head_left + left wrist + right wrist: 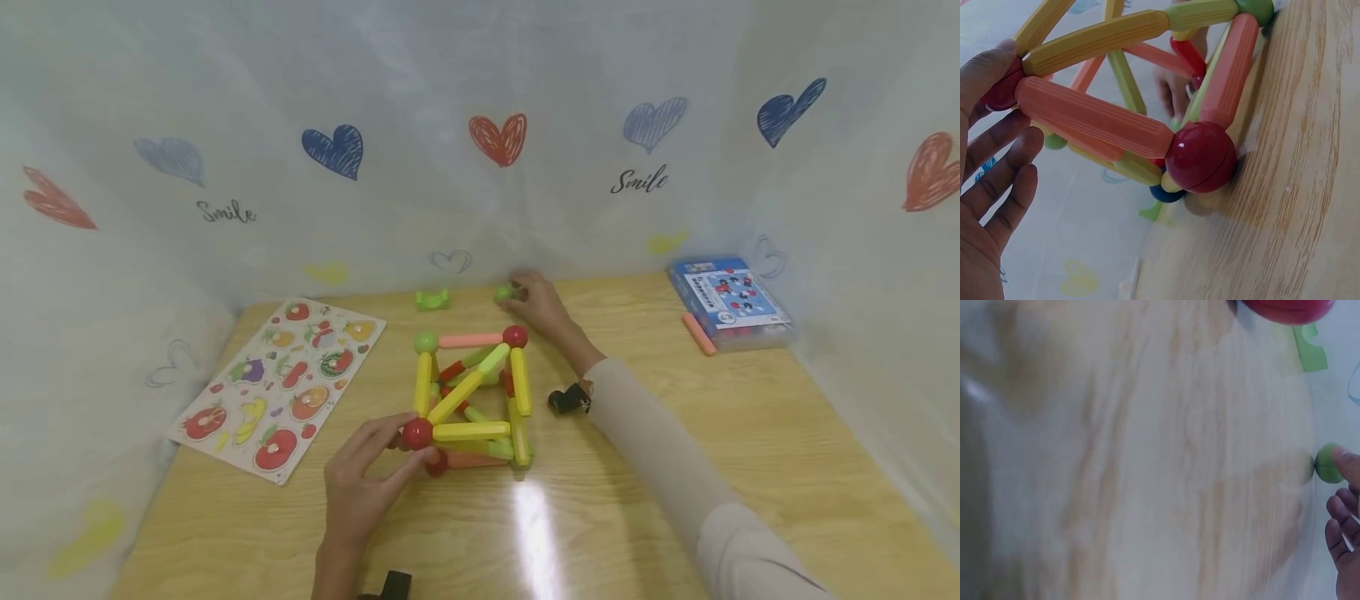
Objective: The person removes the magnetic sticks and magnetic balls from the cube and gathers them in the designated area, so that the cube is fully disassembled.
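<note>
A box-shaped frame of magnetic rods and balls stands on the table, with yellow rods (471, 431), orange rods (1094, 119) and red and green balls. My left hand (363, 483) pinches the red ball (417, 433) at the frame's upper near-left corner, its other fingers spread apart in the left wrist view. Beyond the frame, near the wall, my right hand (546, 312) holds a green ball (1330, 465) between thumb and fingers. One yellow-and-green diagonal (468, 385) crosses the top. Parts of the lower frame are hidden behind upper rods.
A green curved piece (432, 300) sits at the table's back edge. On the left lies a fruit picture board (300, 375). To the right are a blue box (731, 300) and a loose orange rod (698, 334). A heart-patterned sheet (405, 225) hangs behind.
</note>
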`<state>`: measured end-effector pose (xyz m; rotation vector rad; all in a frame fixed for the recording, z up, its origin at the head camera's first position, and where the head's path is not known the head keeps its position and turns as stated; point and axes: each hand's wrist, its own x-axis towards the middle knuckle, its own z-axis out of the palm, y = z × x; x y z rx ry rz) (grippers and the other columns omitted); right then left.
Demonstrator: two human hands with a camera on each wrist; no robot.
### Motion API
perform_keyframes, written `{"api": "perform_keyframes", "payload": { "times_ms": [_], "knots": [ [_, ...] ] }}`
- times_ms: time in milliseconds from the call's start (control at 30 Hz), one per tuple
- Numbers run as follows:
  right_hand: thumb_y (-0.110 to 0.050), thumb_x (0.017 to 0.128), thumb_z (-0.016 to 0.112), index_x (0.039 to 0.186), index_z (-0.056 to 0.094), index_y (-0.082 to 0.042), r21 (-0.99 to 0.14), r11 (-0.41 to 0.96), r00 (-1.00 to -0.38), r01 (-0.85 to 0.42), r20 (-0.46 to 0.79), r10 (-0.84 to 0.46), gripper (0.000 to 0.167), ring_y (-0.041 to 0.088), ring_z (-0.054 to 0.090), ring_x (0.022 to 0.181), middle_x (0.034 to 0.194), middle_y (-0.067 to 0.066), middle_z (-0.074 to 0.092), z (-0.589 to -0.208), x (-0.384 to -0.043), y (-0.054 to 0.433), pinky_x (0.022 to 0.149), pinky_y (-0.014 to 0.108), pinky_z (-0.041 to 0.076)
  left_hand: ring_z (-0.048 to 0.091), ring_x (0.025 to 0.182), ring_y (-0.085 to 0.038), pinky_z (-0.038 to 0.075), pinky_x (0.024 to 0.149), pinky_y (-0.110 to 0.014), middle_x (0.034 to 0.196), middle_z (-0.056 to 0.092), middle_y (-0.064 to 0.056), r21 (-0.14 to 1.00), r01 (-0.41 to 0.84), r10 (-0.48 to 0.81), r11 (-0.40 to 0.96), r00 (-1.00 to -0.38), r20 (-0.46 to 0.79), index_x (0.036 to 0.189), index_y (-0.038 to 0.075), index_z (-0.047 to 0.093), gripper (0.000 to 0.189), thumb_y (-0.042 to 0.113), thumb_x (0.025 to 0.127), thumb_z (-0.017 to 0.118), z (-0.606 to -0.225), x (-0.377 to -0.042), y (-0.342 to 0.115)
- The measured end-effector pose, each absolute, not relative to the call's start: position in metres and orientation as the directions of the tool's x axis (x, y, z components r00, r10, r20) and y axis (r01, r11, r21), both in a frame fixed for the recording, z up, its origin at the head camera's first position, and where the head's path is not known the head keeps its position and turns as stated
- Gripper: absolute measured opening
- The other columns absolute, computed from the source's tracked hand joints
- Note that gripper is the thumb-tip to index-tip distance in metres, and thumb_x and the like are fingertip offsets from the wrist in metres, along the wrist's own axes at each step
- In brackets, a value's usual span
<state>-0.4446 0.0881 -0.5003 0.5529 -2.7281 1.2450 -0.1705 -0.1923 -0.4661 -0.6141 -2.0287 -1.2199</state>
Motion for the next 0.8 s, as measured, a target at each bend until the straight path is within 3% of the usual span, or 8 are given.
{"api": "perform_keyframes", "payload": {
  "times_ms": [200,500,800],
  "knots": [
    [-0.017,0.093,0.073,0.128,0.064,0.002,-0.684,0.611,-0.913,-0.399,0.230,-0.338,0.040,0.027,0.059,0.107,0.121,0.014,0.061,-0.497,-0.443,0.084,0.093,0.040,0.052,0.063,0.079,-0.011,0.052,0.074,-0.013,0.102,0.072,-0.011,0.575,0.675,0.047,0.462,-0.666,0.744,0.110,0.001,0.074,0.050,0.044,0.086,0.075,-0.464,-0.170,-0.193],
    [-0.014,0.094,0.071,0.122,0.067,0.003,-0.644,0.659,-0.921,-0.388,0.255,-0.293,0.032,0.028,0.059,0.106,0.118,0.016,0.064,-0.490,-0.445,0.074,0.093,0.040,0.051,0.063,0.078,-0.011,0.053,0.073,-0.014,0.099,0.071,-0.013,0.571,0.694,0.045,0.439,-0.652,0.757,0.107,-0.004,0.073,0.050,0.043,0.089,0.072,-0.439,-0.163,-0.184],
    [-0.017,0.093,0.074,0.134,0.058,0.004,-0.659,0.656,-0.929,-0.368,0.241,-0.279,0.049,0.032,0.058,0.114,0.123,0.018,0.063,-0.494,-0.442,0.075,0.100,0.043,0.048,0.063,0.079,-0.010,0.053,0.073,-0.013,0.101,0.071,-0.011,0.562,0.689,0.054,0.458,-0.652,0.756,0.110,0.000,0.073,0.042,0.018,0.075,0.089,-0.456,-0.167,-0.191]
  ]
}}
